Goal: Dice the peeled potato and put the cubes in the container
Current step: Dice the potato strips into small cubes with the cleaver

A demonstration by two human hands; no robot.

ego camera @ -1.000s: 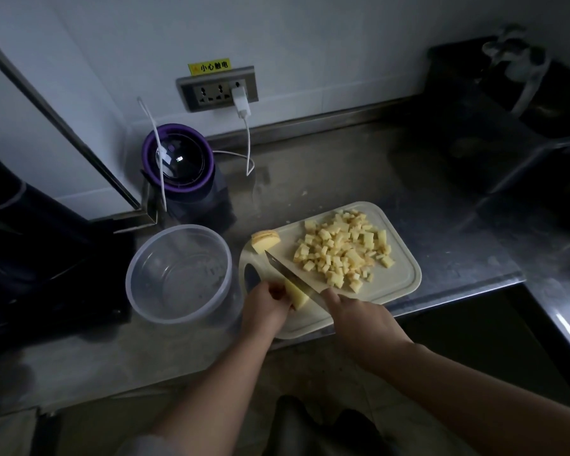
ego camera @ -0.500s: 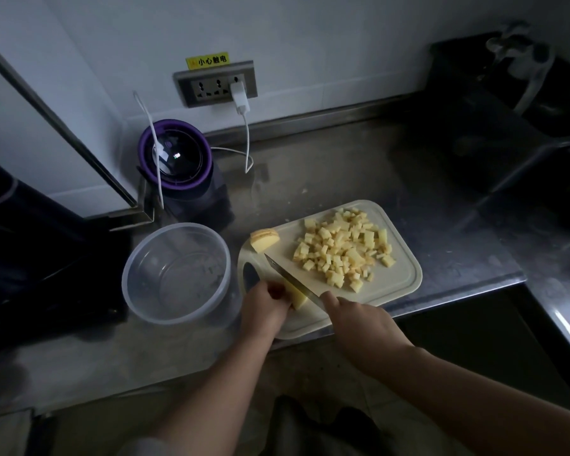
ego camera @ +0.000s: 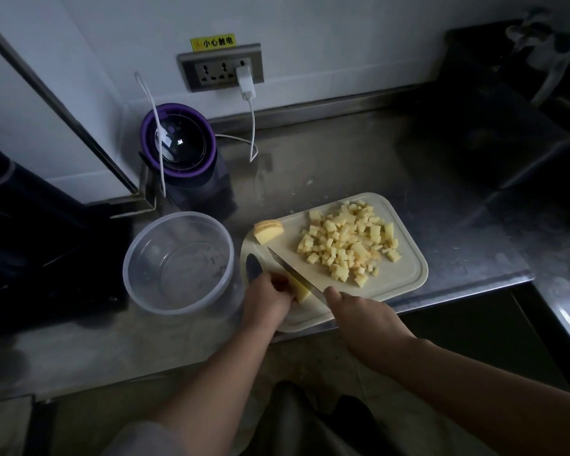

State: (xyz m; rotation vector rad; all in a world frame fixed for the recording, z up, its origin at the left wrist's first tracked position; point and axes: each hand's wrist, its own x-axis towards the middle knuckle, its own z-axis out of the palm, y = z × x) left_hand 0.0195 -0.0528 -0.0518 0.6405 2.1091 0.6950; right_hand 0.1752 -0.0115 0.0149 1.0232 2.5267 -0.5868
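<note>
Pale-yellow potato chunk (ego camera: 301,290) on cream plastic cutting board (ego camera: 403,282), gripped by left hand (ego camera: 266,302); right hand (ego camera: 364,319) clamped on steel knife (ego camera: 293,274), blade against chunk. Diced potato cubes (ego camera: 346,241) heaped on board; clear round plastic container (ego camera: 178,278) alongside.

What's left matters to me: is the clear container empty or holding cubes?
Empty of cubes: the container shows a bare bottom; the cubes all lie on the cutting board.

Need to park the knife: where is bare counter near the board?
Bare counter lies behind the board, right of the cable, and right of the board. Crowded: container and blender to its left; left hand on potato, right hand with knife at its near corner.
</note>
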